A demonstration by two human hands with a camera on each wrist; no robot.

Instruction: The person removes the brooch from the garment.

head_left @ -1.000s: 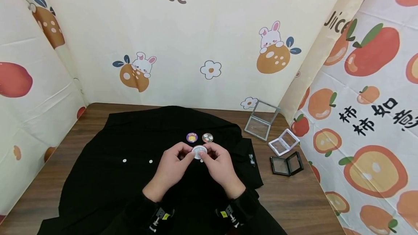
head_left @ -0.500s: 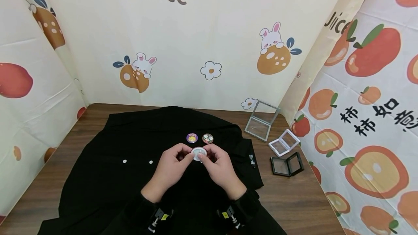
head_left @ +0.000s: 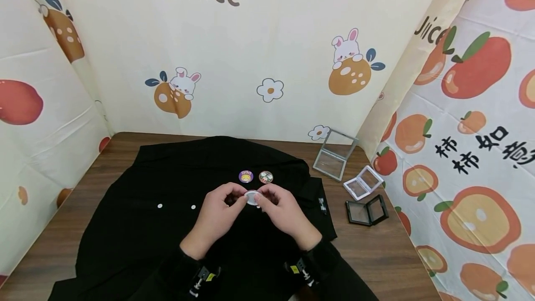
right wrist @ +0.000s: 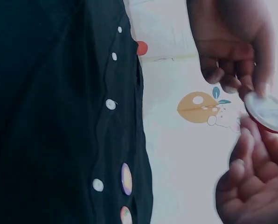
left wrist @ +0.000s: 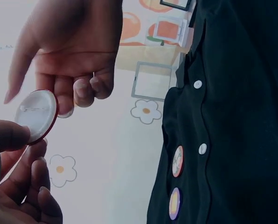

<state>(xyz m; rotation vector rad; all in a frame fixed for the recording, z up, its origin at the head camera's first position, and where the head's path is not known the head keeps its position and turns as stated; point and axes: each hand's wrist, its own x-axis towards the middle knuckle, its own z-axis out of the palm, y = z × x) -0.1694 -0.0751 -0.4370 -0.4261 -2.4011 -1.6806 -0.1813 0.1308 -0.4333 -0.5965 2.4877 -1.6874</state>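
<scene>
A round pin badge is held over the black shirt. Its white back, with a pin across it, faces up; the rim is red in the left wrist view. My left hand pinches its left edge between thumb and fingers. My right hand is at the other edge; its thumb stands off the badge in the left wrist view, while loosely bent fingers touch or sit behind it. Beyond the hands, a purple-and-yellow badge and a red, white and green badge lie on the shirt.
Three hinged square cases stand unfolded at the right: a grey one, a white one and a black one. White buttons run along the shirt. Printed cloth walls the wooden table on three sides.
The badge has tilted, showing a narrower face, and shifted slightly left. My right wrist has swung a little to the right, and its thumb has drawn back toward the badge's edge.
</scene>
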